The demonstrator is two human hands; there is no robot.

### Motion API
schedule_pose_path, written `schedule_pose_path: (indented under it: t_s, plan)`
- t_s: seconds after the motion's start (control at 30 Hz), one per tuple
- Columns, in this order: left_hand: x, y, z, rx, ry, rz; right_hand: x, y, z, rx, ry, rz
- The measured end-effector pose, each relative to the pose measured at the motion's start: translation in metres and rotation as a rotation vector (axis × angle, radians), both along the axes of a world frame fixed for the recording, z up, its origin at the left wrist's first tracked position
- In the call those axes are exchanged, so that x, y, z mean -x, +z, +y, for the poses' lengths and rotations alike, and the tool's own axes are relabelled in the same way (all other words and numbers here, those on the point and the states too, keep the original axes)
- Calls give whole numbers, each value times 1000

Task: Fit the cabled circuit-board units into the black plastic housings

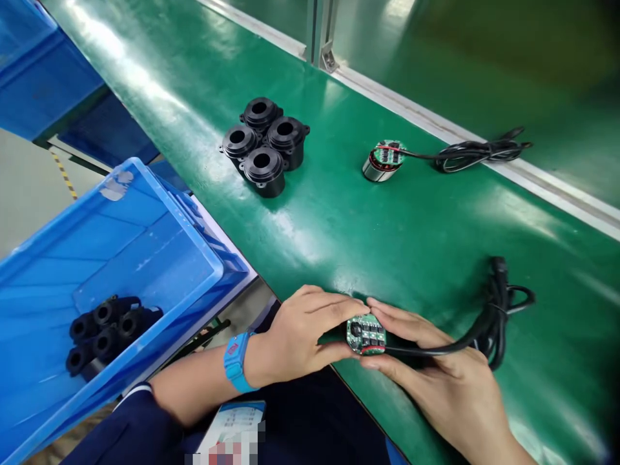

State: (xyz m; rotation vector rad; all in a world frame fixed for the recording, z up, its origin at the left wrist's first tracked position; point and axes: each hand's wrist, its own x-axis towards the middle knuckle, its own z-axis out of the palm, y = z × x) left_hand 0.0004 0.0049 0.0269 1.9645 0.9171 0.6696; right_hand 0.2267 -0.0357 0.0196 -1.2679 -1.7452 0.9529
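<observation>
Between both hands, near the bench's front edge, is a motor with a round green circuit board (367, 335) facing up. My left hand (310, 332) grips its left side with thumb and fingers. From the right, my right hand (436, 361) pinches the same motor. A thick black cable (436, 351) leaves the board and passes over my right hand to a tied bundle (496, 316) on the bench. The lower part of the motor is hidden by my fingers and the board.
Several black ring-topped housings (262, 165) stand grouped on the green bench (320, 226). Another motor (382, 169) with its coiled cable (477, 154) lies near the aluminium rail (411, 110). At left, a blue bin (159, 239) contains more black housings (104, 342); further blue bins (43, 71) stand beyond.
</observation>
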Motion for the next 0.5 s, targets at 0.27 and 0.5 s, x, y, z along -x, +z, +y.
schedule_pose_path:
  t_s: [0.27, 0.5]
  plan:
    - [0, 6, -1, 97, -38, -6, 2, 2, 3, -70, 25, -180]
    - [43, 61, 41, -248, 219, 197, 13, -15, 21, -410, 71, -376]
